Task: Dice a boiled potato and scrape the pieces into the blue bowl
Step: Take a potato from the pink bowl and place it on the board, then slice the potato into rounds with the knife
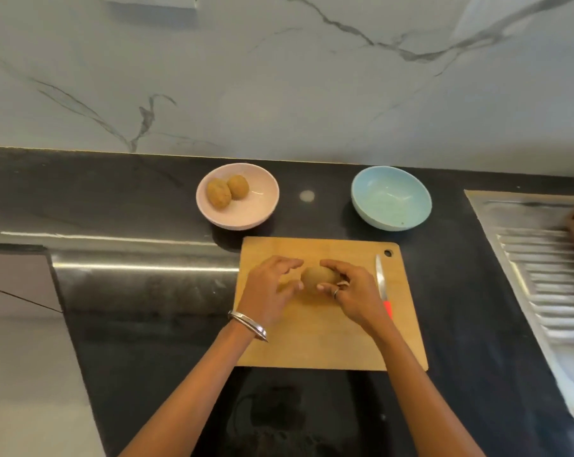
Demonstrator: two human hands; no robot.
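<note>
A whole, unpeeled, brown oval boiled potato (317, 278) lies mid-way on a rectangular wooden cutting board (315, 341) on the black counter (140, 199), the right hand (353, 290) pinching it in its grip, the left hand (269, 288) beside it with loose fingers, an empty round blue bowl (391, 197) beyond.

Board: my cutting board (312, 341) lies on the worktop (147, 324) before me.
Potato (317, 279): on the board, between my hands.
Knife (382, 285): on the board's right side.
Behind-left: bowl with two potatoes (246, 216).
Behind-right: task bowl (371, 209).
Far right: sink drainer (543, 275).
</note>
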